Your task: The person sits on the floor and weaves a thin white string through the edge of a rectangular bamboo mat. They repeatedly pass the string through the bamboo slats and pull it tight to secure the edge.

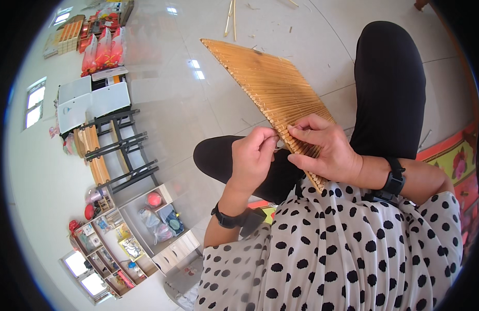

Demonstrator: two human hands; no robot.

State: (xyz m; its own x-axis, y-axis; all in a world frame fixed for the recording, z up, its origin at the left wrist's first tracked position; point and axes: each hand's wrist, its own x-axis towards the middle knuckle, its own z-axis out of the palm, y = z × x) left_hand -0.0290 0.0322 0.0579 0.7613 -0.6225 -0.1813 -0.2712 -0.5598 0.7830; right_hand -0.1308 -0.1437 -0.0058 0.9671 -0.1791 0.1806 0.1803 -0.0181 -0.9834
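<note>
A flat panel of yellow-brown plant stalks (265,78), laid side by side, slants across my lap. Its cut stalk ends line up along the left edge, and a small dark patch shows near its far end. My right hand (330,147) grips the near part of this panel, thumb and fingers bent over the edge. Just left of that edge, my left hand (252,158) is closed in a pinch with its fingertips close to the stalk ends. What it pinches is too small to make out.
Loose stalks (229,18) and small scraps lie on the tiled floor (172,103) ahead. Black-trousered knees (389,78) flank the panel. Along the left stand a shelf unit (141,223), dark metal frames (120,150) and red bags (104,49). A floral-patterned surface (452,160) is at right.
</note>
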